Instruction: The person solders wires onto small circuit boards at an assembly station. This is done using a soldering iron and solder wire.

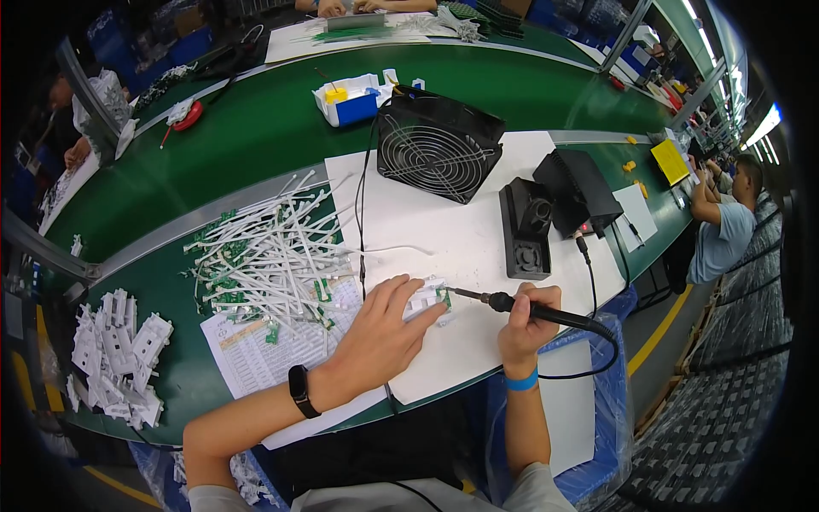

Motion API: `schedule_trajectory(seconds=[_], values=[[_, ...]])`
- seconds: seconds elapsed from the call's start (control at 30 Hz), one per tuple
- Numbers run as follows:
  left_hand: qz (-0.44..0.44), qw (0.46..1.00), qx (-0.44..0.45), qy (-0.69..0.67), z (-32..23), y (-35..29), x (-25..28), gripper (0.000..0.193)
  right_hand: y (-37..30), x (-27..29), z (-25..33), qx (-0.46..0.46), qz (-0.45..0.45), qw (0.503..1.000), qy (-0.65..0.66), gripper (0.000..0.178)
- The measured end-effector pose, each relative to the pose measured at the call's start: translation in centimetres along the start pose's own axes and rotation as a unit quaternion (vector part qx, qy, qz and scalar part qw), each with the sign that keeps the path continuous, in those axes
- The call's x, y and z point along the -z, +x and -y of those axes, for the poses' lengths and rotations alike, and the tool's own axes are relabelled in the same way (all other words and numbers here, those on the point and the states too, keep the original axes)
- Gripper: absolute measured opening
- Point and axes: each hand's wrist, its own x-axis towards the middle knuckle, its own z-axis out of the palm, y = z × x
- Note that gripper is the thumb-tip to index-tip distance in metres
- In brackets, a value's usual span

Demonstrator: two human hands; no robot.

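Nearest, the left hand, a black band at its wrist, lies palm-down with fingers spread flat, pressing on a small white plastic part with a green circuit board on the white sheet that covers the bench. Just right of it, the right hand, with a blue wristband, is closed in a pen-like grip around a black-handled soldering iron, whose metal tip touches the green board at the part's right edge; its black cable loops off to the right. To the near left lies a printed paper form, and further left a heap of white plastic housings on the green bench surface. Beyond the form is a tangled pile of white wired parts with small green boards. Farther right stands a black soldering station with holder. Behind the sheet sits a black square fan, and beyond it a small white-and-blue tray.
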Motion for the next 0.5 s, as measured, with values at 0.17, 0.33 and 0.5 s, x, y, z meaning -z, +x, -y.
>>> schedule_trajectory(seconds=[0.17, 0.33, 0.5], values=[[0.001, 1.000, 0.001, 0.002, 0.02, -0.06, 0.08, 0.045, -0.08, -0.05, -0.08, 0.004, 0.004, 1.000, -0.004, 0.020], [0.001, 1.000, 0.001, 0.002, 0.03, -0.04, -0.03, 0.045, -0.06, 0.02, 0.01, 0.002, 0.008, 1.000, -0.002, 0.019], [0.007, 1.000, 0.004, -0.002, -0.02, 0.00, 0.14, 0.045, -0.12, 0.08, -0.06, 0.002, 0.007, 1.000, 0.002, 0.020]])
